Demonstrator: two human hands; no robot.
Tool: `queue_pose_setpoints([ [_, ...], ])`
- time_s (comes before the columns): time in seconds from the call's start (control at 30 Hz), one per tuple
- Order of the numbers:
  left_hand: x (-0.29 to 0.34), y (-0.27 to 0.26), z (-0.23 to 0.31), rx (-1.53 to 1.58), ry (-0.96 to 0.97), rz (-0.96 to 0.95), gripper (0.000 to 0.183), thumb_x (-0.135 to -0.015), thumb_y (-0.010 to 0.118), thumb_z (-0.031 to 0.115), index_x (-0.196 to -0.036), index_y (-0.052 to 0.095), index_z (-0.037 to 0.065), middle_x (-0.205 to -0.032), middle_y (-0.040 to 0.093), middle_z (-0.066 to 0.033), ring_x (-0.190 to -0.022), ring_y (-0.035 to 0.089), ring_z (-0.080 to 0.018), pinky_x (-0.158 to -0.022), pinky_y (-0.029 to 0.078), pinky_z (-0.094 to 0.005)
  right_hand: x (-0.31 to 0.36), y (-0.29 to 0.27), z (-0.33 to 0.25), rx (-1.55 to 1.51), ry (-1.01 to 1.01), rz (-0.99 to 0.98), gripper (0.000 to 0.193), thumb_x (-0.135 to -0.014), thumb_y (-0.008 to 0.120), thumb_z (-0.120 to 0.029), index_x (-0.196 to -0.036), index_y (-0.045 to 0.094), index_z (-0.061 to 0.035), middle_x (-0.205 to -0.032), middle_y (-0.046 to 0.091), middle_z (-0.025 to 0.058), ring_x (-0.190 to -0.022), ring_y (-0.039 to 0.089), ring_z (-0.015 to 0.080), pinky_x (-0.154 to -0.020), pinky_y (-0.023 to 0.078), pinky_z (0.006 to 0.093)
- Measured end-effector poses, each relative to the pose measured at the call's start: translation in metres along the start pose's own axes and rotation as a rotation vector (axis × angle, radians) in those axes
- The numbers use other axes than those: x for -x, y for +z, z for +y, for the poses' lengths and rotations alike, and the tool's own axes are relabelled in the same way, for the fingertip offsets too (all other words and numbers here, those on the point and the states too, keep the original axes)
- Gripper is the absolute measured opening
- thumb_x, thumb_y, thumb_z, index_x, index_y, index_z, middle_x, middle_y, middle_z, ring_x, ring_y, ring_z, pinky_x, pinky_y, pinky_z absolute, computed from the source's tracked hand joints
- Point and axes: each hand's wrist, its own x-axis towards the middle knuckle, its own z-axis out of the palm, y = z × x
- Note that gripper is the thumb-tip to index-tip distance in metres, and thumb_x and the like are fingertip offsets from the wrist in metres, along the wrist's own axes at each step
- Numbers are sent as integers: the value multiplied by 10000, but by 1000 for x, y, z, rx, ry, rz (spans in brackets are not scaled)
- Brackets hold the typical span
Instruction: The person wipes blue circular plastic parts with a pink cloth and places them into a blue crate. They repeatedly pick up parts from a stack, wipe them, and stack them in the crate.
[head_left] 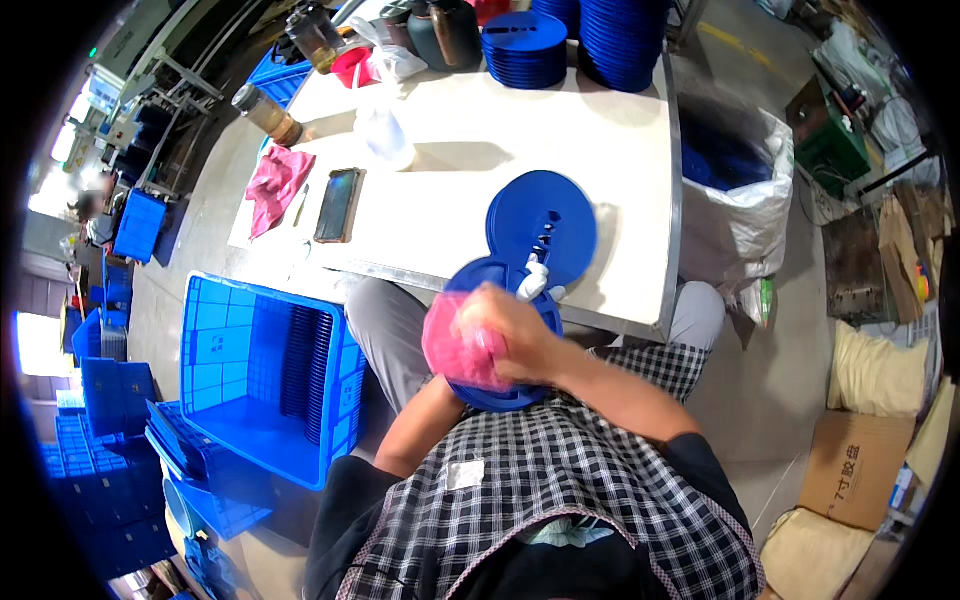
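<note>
The premises were a small factory or assembly workshop. Stacks of identical blue plastic discs (524, 47) stood on a white worktable (620, 170), blue plastic crates (262, 375) of the same parts sat on the concrete floor, a large white sack (738, 215) held more discs, and cardboard boxes (856, 468) lay nearby

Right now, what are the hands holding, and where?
The right hand presses a pink cloth on a blue disc. The left hand is hidden beneath it.

White desk (470, 150), loaded
Blue disc (541, 226), phone (339, 204), pink cloth (275, 184), jars (268, 113), stacked blue discs (525, 48).
</note>
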Motion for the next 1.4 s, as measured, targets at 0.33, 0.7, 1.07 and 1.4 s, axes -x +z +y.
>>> queue_pose_setpoints([
  [0.33, 49, -10, 4, 252, -109, -53, 356, -1035, 552, 209, -1357, 513, 65, -1231, 610, -126, -1094, 635, -254, -885, 581, -397, 6, -88, 98, 615, 438, 206, 335, -763, 775, -41, -1031, 575, -60, -975, 625, 139, -950, 638, 353, -815, 539, 441],
  [0.7, 50, -12, 13, 317, -128, -87, 379, -1042, 534, 235, -1377, 503, 60, -1256, 601, -147, -1112, 629, -269, -902, 575, -407, 24, -38, 89, 731, -4, -220, 244, -872, 752, -189, -974, 563, -73, -980, 677, 137, -1008, 675, 314, -885, 539, 394],
  [1.07, 57, -12, 16, 337, -139, -99, 403, -1050, 515, 260, -1396, 494, 55, -1281, 592, -169, -1131, 623, -283, -918, 569, -417, 51, -56, 63, 589, -61, -40, 227, -850, 737, -58, -889, 517, -98, -869, 555, 46, -837, 592, 168, -689, 528, 317],
  [1.4, 60, -14, 20, 325, -144, -107, 427, -1056, 499, 284, -1414, 486, 51, -1303, 584, -188, -1148, 617, -295, -933, 564, -426, 53, -47, 64, 411, -26, -32, 192, -904, 724, -186, -858, 542, -144, -848, 584, 52, -802, 582, 243, -788, 478, 342],
])
